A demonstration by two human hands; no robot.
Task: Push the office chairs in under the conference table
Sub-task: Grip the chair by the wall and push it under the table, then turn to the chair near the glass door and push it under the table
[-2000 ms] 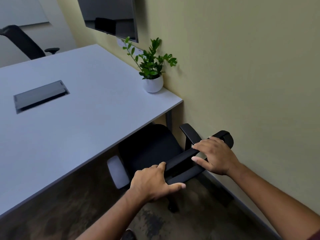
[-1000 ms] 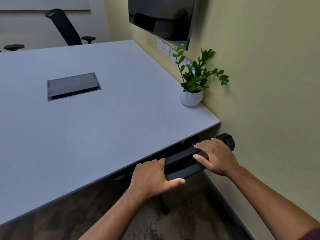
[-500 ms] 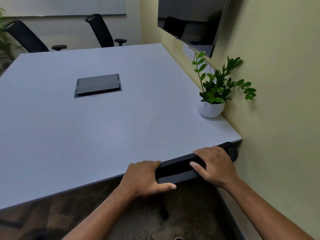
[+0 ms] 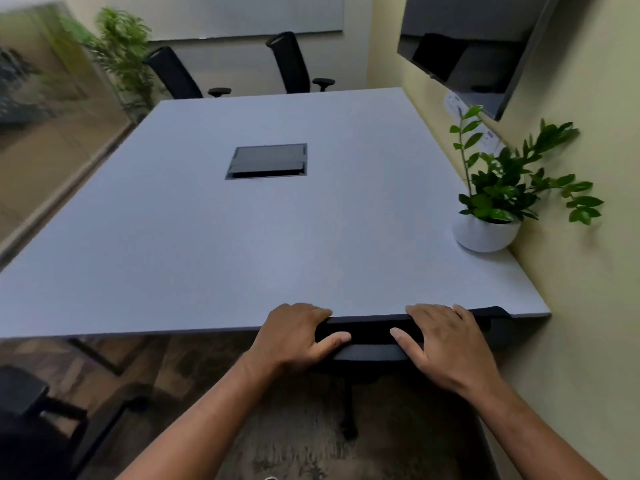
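Observation:
A black office chair's backrest top (image 4: pixel 370 332) lies flush against the near edge of the grey conference table (image 4: pixel 207 237); its seat is hidden beneath the tabletop. My left hand (image 4: pixel 294 336) grips the backrest's left part, thumb along the rear. My right hand (image 4: pixel 446 344) is wrapped over its right part. Two more black chairs (image 4: pixel 173 72) (image 4: pixel 291 64) stand at the table's far end. Another black chair (image 4: pixel 38 420) shows at the lower left.
A potted plant in a white pot (image 4: pixel 485 233) stands on the table's right edge by the yellow wall (image 4: pixel 588 306). A cable hatch (image 4: pixel 266 161) is set in the tabletop. A screen (image 4: pixel 467 53) hangs on the wall. A glass wall (image 4: pixel 41 133) runs along the left.
The chair has rolled forward until its seat went under the table and its backrest met the edge. My view has swung left and up, showing the far chairs.

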